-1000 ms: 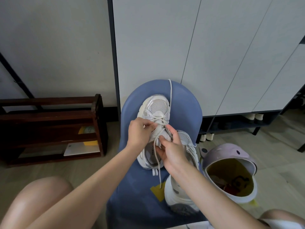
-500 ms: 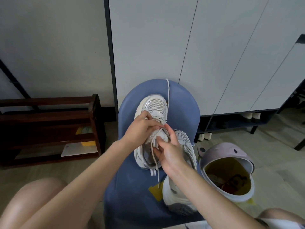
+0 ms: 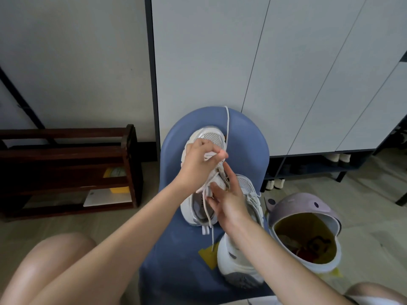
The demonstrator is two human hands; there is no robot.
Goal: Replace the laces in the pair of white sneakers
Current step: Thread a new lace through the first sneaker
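White cabinet doors (image 3: 275, 73) back a blue chair (image 3: 248, 142), with a dark wooden rack (image 3: 66, 164) left of it and a lavender bin (image 3: 304, 227) right. Two white sneakers lie on the seat, the far sneaker (image 3: 211, 137) and the near sneaker (image 3: 240, 256). The left hand (image 3: 198, 161) pinches the white lace (image 3: 227, 126) over the far sneaker's tongue, while the right hand (image 3: 229, 203) rests fingers spread on that shoe, gripping nothing.

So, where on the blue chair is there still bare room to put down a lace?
The blue chair has a bare patch at its near left, bordered by the left forearm, the heel of the far sneaker and the yellow sticker. A thin strip is free by the loose lace. The middle and right are crowded: both hands and the near sneaker.
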